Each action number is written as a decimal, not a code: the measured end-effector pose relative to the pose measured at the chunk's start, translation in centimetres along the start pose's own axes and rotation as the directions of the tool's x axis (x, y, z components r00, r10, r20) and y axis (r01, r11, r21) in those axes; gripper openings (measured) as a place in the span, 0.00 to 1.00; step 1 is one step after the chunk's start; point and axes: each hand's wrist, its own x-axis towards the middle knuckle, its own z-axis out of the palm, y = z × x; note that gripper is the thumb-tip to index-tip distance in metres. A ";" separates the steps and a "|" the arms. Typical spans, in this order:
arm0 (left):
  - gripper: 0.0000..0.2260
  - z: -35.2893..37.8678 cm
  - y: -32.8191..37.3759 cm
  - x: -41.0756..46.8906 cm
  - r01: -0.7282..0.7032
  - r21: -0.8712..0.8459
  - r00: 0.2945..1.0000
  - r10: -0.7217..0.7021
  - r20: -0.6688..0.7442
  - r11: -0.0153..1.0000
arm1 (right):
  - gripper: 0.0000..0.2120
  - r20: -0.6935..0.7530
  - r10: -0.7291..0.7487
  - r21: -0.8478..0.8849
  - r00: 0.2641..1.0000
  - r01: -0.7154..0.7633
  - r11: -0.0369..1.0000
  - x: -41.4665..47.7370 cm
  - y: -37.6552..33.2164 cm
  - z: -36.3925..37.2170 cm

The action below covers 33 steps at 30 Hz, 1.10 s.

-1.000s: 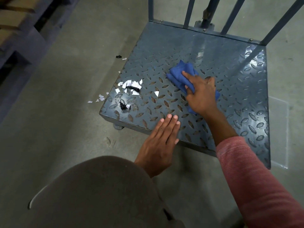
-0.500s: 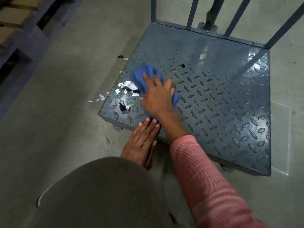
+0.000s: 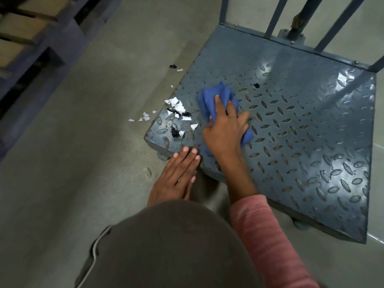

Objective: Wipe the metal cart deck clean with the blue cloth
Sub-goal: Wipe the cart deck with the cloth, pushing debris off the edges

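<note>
The grey-blue metal cart deck [image 3: 301,142] has a raised diamond tread. My right hand [image 3: 224,132] presses the crumpled blue cloth [image 3: 212,98] onto the deck near its left corner, fingers spread over it. White and black scraps [image 3: 178,113] lie on the deck just left of the cloth, at the deck's left edge. A single black scrap [image 3: 256,85] sits behind the cloth. My left hand [image 3: 176,177] lies flat with straight fingers, its fingertips touching the deck's front edge.
More scraps [image 3: 143,117] lie on the concrete floor left of the cart, and two more [image 3: 175,67] farther back. Upright cart bars [image 3: 274,17] rise at the deck's far side. Pallets [image 3: 31,38] stand at far left. My knee [image 3: 166,246] fills the foreground.
My right hand swept the cloth leftward across the deck, pushing the scraps toward the left edge, then drew back a little to the right. My left hand stayed near the front edge.
</note>
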 end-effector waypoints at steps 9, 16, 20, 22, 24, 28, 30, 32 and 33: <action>0.20 -0.3 -1.0 -0.1 -0.020 -0.030 0.999 0.021 0.033 0.999 | 0.30 0.063 -0.136 0.070 0.989 0.132 0.989 0.9 1.2 -0.5; 0.22 0.4 -0.7 -0.2 -0.015 -0.037 0.999 0.013 -0.036 0.999 | 0.35 -0.013 0.060 -0.029 0.998 -0.060 0.998 -1.9 -0.8 0.0; 0.20 0.4 -1.1 -0.7 0.036 -0.047 0.997 -0.039 -0.064 0.998 | 0.37 0.093 -0.049 -0.003 0.994 0.049 0.999 -0.8 -4.1 0.9; 0.20 0.1 -1.6 -0.9 0.058 -0.037 0.995 -0.060 -0.075 0.998 | 0.38 0.138 -0.080 0.019 0.987 0.078 0.997 -0.1 -5.6 1.3; 0.20 -0.3 -2.3 -1.0 0.070 -0.027 0.993 -0.072 -0.091 0.997 | 0.38 0.154 -0.106 0.048 0.982 0.100 0.994 0.5 -6.9 1.9; 0.19 -0.7 -3.2 -1.0 0.098 -0.035 0.985 -0.102 -0.139 0.995 | 0.39 0.161 -0.146 0.084 0.976 0.134 0.987 1.6 -9.7 3.8; 0.19 -0.4 -3.6 -1.5 0.083 -0.025 0.987 -0.086 -0.134 0.996 | 0.39 0.107 -0.204 0.084 0.973 0.195 0.977 1.5 -11.0 4.6; 0.21 -0.2 -3.8 -1.9 0.073 -0.019 0.989 -0.074 -0.129 0.997 | 0.39 0.059 -0.288 0.088 0.956 0.282 0.955 1.2 -11.8 5.1; 0.22 0.0 -3.9 -2.1 0.074 -0.022 0.988 -0.076 -0.137 0.997 | 0.39 0.059 -0.326 0.111 0.943 0.318 0.941 1.1 -12.1 5.4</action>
